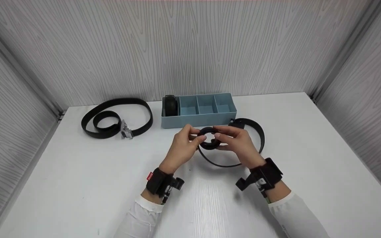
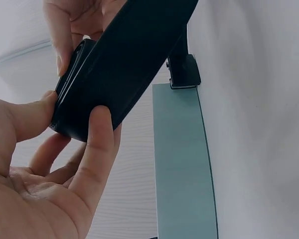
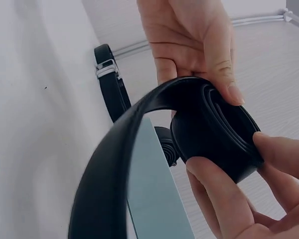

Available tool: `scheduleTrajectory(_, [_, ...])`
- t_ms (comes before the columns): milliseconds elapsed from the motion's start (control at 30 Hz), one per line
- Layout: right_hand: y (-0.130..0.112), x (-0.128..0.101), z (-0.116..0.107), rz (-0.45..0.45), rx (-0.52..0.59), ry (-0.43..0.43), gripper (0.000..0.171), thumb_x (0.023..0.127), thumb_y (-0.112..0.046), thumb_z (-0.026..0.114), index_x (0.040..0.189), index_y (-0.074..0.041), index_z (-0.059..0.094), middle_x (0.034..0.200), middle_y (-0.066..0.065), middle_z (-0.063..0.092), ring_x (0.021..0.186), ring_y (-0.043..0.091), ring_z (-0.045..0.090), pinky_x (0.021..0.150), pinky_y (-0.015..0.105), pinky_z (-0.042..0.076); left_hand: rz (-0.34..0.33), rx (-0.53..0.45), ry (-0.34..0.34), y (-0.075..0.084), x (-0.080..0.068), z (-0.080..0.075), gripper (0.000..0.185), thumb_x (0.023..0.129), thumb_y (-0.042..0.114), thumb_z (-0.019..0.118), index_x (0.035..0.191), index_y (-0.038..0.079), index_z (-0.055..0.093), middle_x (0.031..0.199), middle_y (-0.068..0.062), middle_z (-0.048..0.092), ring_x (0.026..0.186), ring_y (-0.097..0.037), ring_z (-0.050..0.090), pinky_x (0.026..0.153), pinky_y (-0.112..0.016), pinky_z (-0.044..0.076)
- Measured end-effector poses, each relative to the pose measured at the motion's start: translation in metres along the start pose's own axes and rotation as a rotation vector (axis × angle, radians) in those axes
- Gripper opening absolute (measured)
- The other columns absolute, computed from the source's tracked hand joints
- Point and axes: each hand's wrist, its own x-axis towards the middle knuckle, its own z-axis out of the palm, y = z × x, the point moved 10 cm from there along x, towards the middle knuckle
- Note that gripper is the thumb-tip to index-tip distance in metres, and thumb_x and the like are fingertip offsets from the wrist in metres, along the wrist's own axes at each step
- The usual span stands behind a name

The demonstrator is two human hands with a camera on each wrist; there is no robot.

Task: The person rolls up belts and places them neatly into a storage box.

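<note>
Both hands hold a partly rolled black belt (image 1: 206,145) above the table, just in front of a blue box. My left hand (image 1: 181,147) pinches the coil's left side between thumb and fingers. On the other side, my right hand (image 1: 240,143) grips it with its thumb on the near edge. The belt's unrolled length (image 3: 107,169) loops out to the right, and its dark buckle end (image 1: 237,124) lies by the box's right front corner. In the left wrist view, the strap (image 2: 124,64) crosses in front of part of the right hand.
The blue four-compartment box (image 1: 197,120) stands near the back wall, with a rolled black belt (image 1: 171,106) in its leftmost compartment. Left of it, a second black belt (image 1: 149,115) with a silver buckle (image 1: 126,131) lies loosely coiled. Walls enclose the white table (image 1: 88,185) at the back and sides.
</note>
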Motion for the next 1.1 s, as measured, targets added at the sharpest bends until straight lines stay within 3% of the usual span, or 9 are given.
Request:
scheduleTrajectory(333, [0.001,0.000,0.008,0.033,-0.125,-0.140,0.039,0.099,-0.015,0.073,0.136,-0.003,0.068,0.134,0.015,0.067,0.110,0.030,0.071,0.085,0.046,0.061,0.071,0.071,-0.033,0.008,-0.001,0.002,0.011,0.105,0.019,0.065,0.103,0.009,0.062,0.105,-0.005,0.072,0.100,-0.018,0.067,0.084,-0.039,0.052])
scheduleTrajectory(500, [0.003,-0.001,0.012,0.041,-0.164,-0.183,0.040,0.100,-0.016,0.073,0.136,-0.002,0.067,0.135,0.014,0.068,0.113,0.027,0.070,0.081,0.045,0.062,0.065,0.080,-0.070,0.007,-0.001,0.007,0.011,0.105,0.020,0.065,0.105,0.009,0.064,0.106,-0.004,0.073,0.101,-0.018,0.066,0.085,-0.038,0.052])
scheduleTrajectory(733, [-0.001,0.000,0.007,0.010,-0.062,-0.065,0.043,0.100,-0.014,0.073,0.139,0.001,0.064,0.129,0.016,0.068,0.105,0.024,0.070,0.082,0.045,0.062,-0.002,0.034,0.006,0.000,0.000,-0.001,0.023,0.102,0.026,0.070,0.112,0.008,0.061,0.125,-0.009,0.071,0.111,-0.022,0.070,0.084,-0.039,0.057])
scheduleTrajectory(867, [0.002,0.001,0.003,0.011,0.010,-0.004,0.042,0.101,-0.012,0.071,0.140,0.002,0.063,0.124,0.020,0.066,0.098,0.022,0.069,0.084,0.046,0.061,-0.021,-0.005,0.007,-0.002,0.001,-0.001,0.025,0.102,0.024,0.071,0.115,0.007,0.059,0.129,-0.012,0.069,0.108,-0.023,0.072,0.081,-0.036,0.059])
scheduleTrajectory(1100, [0.003,0.001,0.004,0.025,-0.018,-0.032,0.042,0.100,-0.010,0.071,0.139,0.002,0.063,0.126,0.017,0.067,0.103,0.026,0.071,0.085,0.047,0.061,0.055,0.045,-0.001,0.006,-0.001,-0.003,0.015,0.103,0.020,0.068,0.110,0.008,0.061,0.121,-0.010,0.070,0.107,-0.023,0.071,0.084,-0.040,0.056])
